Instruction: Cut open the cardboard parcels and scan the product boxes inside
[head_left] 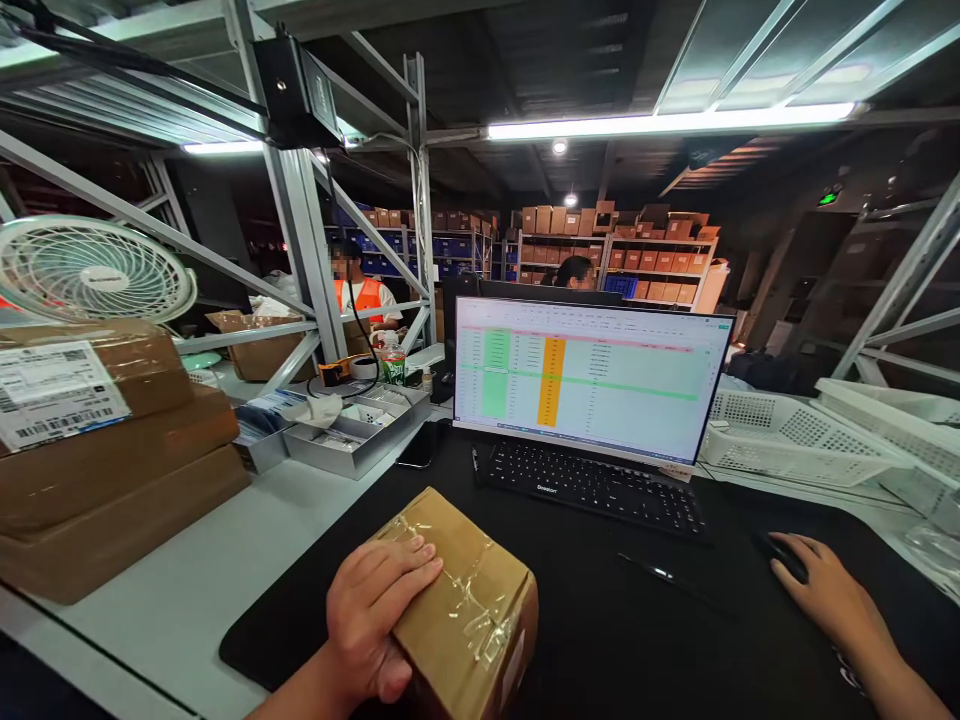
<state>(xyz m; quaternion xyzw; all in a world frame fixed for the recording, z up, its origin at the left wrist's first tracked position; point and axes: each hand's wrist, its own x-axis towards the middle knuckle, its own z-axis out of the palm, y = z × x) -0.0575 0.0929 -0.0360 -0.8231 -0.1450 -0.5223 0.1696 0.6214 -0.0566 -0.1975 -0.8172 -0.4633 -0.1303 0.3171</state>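
Observation:
A taped cardboard box (469, 590) stands on the black desk mat (585, 640) in front of me. My left hand (379, 605) grips its near left edge, fingers lying over the top and thumb against the side. At the right of the mat, my right hand (825, 585) is curled over a black computer mouse (787, 556). Beyond the box sit a black keyboard (592, 490) and a monitor (585, 380) showing a spreadsheet with green and orange columns. A dark pen (660, 572) lies between the keyboard and my right hand.
Stacked parcels (112, 440) and a fan (97, 270) are at left. A grey tray (352, 440) of small items and a phone (418, 445) lie beside the mat. White plastic baskets (795, 440) stand at right. A person in an orange vest (367, 296) is behind the rack.

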